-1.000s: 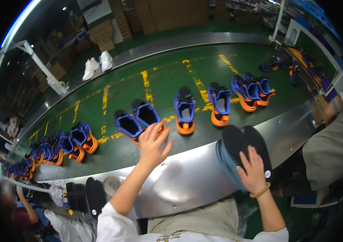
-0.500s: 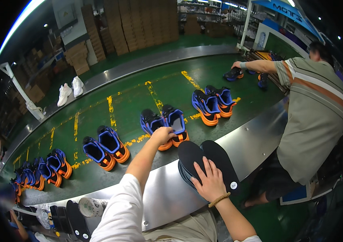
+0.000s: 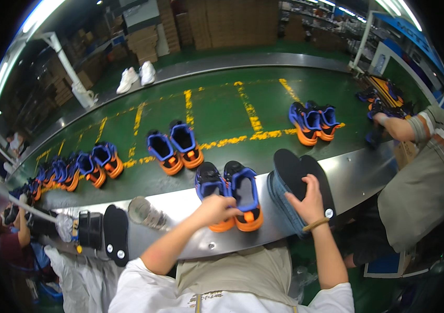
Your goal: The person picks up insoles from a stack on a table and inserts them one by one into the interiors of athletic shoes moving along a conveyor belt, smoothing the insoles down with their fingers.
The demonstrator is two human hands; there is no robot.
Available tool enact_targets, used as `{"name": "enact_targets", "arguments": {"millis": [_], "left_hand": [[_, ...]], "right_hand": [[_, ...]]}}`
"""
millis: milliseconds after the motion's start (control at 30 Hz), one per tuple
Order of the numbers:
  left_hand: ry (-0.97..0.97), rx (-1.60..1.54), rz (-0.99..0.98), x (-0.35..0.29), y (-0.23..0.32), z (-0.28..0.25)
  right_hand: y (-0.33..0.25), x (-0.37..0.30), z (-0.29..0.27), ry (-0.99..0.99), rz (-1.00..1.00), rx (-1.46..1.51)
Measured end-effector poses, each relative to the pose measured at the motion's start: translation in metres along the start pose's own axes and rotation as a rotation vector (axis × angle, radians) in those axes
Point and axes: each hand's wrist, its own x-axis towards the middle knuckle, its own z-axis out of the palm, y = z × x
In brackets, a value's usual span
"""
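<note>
Black sneakers with blue collars and orange soles stand as a pair on the metal ledge in front of me. My left hand is closed on their heel collars, hiding part of the left shoe's heel. Grey lining shows inside both shoes. To their right lies a stack of insoles, black on top with blue-grey layers at the side and a round white sticker. Over this stack is my right hand, thumb and fingers apart; whether it touches the top insole is hard to tell.
Similar sneaker pairs line the green belt, another pair at right. White shoes sit on the far ledge. A clear cup-like container and black insoles lie left. A co-worker reaches toward shoes at right.
The sneaker pair has come off the green belt onto the metal ledge with my left hand. My right hand, earlier flat on the insoles, has its fingers raised. The view has shifted.
</note>
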Motion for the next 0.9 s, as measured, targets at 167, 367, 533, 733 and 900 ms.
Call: {"name": "enact_targets", "arguments": {"millis": [167, 367, 533, 733, 900], "left_hand": [[0.19, 0.09, 0.124, -0.066, 0.034, 0.081], [0.834, 0.392, 0.289, -0.078, 0.038, 0.061], [0.692, -0.272, -0.181, -0.048, 0.001, 0.053], [0.567, -1.07, -0.462, -0.025, -0.028, 0.039], [0.57, -1.099, -0.398, -0.024, -0.023, 0.045]], "right_hand": [[-0.004, 0.001, -0.038, -0.29, 0.075, -0.064], [-0.022, -0.015, -0.071, -0.052, -0.123, -0.212], [-0.103, -0.046, -0.097, -0.059, -0.372, -0.091], [-0.131, -0.076, -0.051, -0.337, -0.626, -0.111], [-0.118, -0.075, 0.028, -0.362, -0.574, -0.175]]}}
